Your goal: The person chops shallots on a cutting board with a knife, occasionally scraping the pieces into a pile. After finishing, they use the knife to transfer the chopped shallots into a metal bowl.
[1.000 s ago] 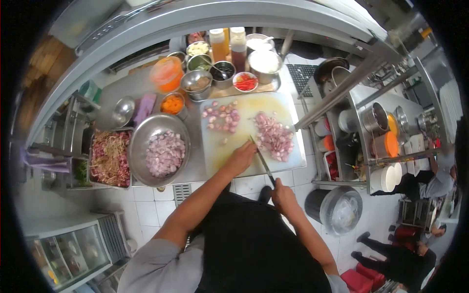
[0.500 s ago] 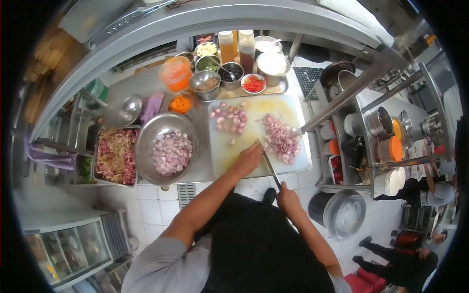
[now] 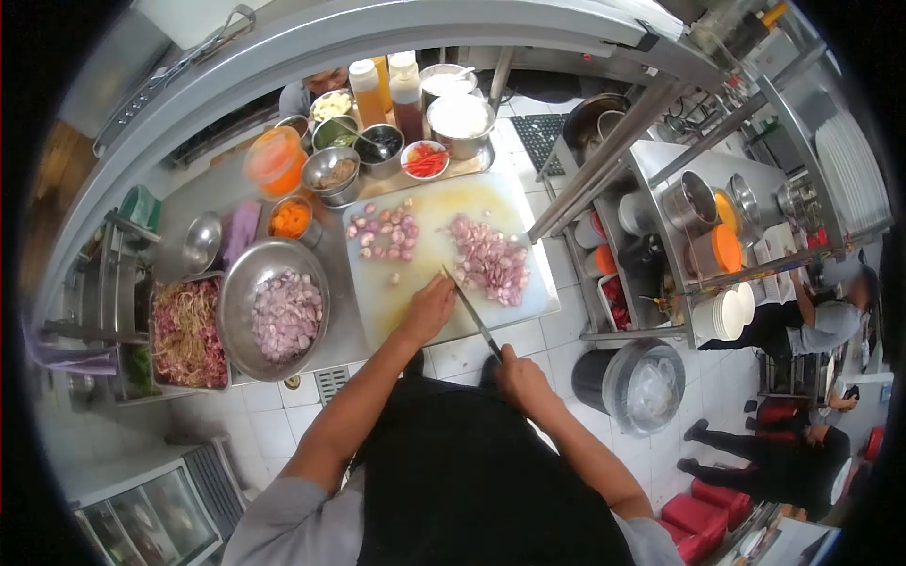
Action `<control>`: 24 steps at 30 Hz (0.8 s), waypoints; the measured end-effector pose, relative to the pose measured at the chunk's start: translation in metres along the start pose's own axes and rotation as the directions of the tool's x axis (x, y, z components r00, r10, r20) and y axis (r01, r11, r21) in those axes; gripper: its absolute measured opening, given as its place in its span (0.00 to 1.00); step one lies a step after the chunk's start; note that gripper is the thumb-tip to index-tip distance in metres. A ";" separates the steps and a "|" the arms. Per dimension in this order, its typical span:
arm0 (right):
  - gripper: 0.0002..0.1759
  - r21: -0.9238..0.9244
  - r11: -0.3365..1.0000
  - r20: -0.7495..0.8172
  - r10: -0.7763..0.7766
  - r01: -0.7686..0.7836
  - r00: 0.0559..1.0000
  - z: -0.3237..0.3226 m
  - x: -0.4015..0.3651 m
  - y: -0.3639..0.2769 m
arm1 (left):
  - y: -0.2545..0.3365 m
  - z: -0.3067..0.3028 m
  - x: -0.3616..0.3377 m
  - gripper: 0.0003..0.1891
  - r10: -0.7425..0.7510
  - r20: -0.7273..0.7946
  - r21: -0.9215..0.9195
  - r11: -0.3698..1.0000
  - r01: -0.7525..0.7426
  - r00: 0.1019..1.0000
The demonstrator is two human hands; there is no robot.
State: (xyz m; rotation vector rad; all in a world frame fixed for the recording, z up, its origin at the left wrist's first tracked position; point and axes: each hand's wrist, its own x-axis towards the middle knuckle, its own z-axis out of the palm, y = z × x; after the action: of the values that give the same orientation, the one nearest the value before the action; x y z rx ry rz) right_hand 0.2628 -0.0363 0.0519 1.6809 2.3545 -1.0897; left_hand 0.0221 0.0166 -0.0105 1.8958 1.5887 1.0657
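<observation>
My right hand (image 3: pixel 523 379) grips the handle of a kitchen knife (image 3: pixel 476 318), its blade slanting up and left over the near part of a white cutting board (image 3: pixel 444 198). Beside the blade's tip, my left hand (image 3: pixel 432 307) is closed with its fingers bunched; whatever it holds is hidden. Cut shallots (image 3: pixel 491 259) lie in a pile on the board's right side. Whole peeled shallots (image 3: pixel 385 231) are spread at its far left, and a single shallot (image 3: pixel 394 279) sits apart near the middle.
Left of the board stand a steel bowl (image 3: pixel 232 325) of shallots and a tray (image 3: pixel 153 325) of reddish food. Sauce bottles (image 3: pixel 368 92), a bowl of red chillies (image 3: pixel 425 160) and an orange-lidded tub (image 3: pixel 274 162) line the back. Other people (image 3: pixel 774 462) are at the right.
The view has swung, so the board and bowls appear further left. Both hands keep about the same place at the board, with the knife still held. A person now shows behind the bottles.
</observation>
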 end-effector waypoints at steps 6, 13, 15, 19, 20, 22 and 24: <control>0.16 0.018 1.000 -0.025 -0.025 0.025 0.999 0.002 -0.003 0.000 | 0.003 -0.004 -0.002 0.06 -0.018 0.009 -0.027 0.999 0.019 1.000; 0.15 0.037 0.999 -0.027 -0.024 0.025 0.999 0.007 0.007 0.003 | -0.001 -0.001 -0.001 0.07 0.026 -0.022 -0.027 0.999 -0.026 0.999; 0.14 0.018 1.000 -0.009 0.001 -0.001 1.000 -0.004 0.003 -0.006 | -0.001 0.000 -0.002 0.07 0.028 -0.023 -0.022 0.999 -0.029 0.999; 0.12 0.058 0.998 -0.029 0.022 -0.020 0.999 -0.020 -0.011 -0.007 | 0.004 -0.007 -0.006 0.09 -0.061 -0.009 -0.004 0.998 0.061 0.998; 0.12 0.058 0.998 -0.029 0.017 -0.016 0.999 -0.020 -0.011 -0.004 | 0.008 -0.010 -0.006 0.11 -0.092 -0.034 -0.008 0.996 0.092 0.995; 0.13 0.109 0.994 0.026 -0.007 0.004 1.000 -0.020 -0.011 0.004 | 0.007 -0.026 -0.010 0.12 -0.102 -0.190 0.096 0.988 0.122 0.976; 0.13 0.142 0.987 0.075 -0.081 0.069 0.994 -0.022 -0.010 0.009 | -0.001 -0.042 -0.017 0.14 -0.094 -0.334 0.190 0.968 0.165 0.938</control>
State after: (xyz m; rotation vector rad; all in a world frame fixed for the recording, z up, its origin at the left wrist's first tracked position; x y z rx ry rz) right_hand 0.2819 -0.0307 0.0677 1.5669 2.3596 -1.3371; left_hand -0.0125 -0.0050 0.0094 1.7836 2.0585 1.2378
